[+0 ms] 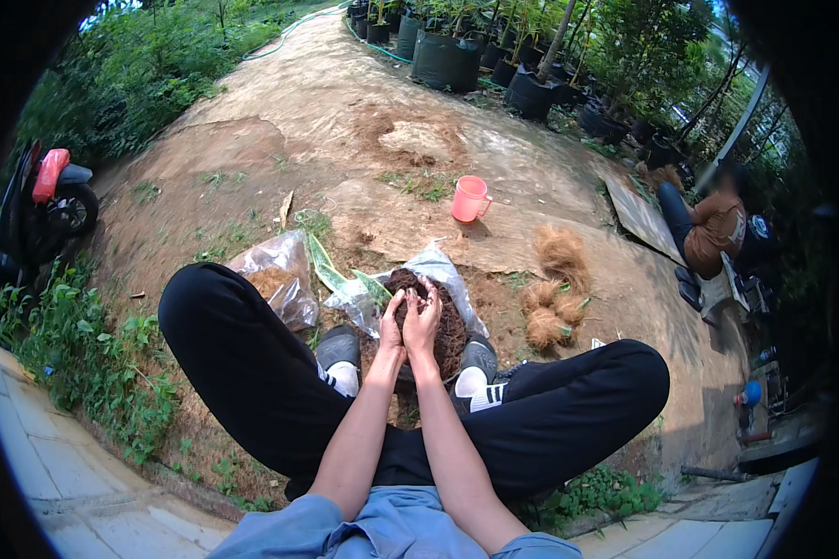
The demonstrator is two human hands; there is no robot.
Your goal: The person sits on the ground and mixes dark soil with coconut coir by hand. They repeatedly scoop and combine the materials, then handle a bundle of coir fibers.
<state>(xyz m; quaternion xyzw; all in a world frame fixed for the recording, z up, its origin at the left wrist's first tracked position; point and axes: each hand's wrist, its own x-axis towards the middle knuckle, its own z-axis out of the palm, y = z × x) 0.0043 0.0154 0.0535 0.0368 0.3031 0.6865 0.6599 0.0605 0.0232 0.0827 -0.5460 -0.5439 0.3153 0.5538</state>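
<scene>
My left hand (391, 327) and my right hand (423, 320) are cupped together, wrists almost touching, around a clump of dark, moist potting mix (403, 281). They are above an open white plastic sack (454, 269) that holds more of the dark mix (450, 335) between my feet. Long green leaves with pale yellow edges (326, 264) lie at the sack's left side. Left of them rests a clear plastic bag (290, 255) with brown fibre inside. On the right, several fibre-wrapped balls (545, 328) sit on the ground near a loose heap of coconut fibre (563, 255).
Beyond the sack stands a pink plastic mug (470, 199). A person (716, 230) sits at the right beside a flat board (640, 216). Black planter bags with plants (447, 63) line the far right. A motorcycle (73, 206) is parked left, and a hose (283, 35) runs across the back.
</scene>
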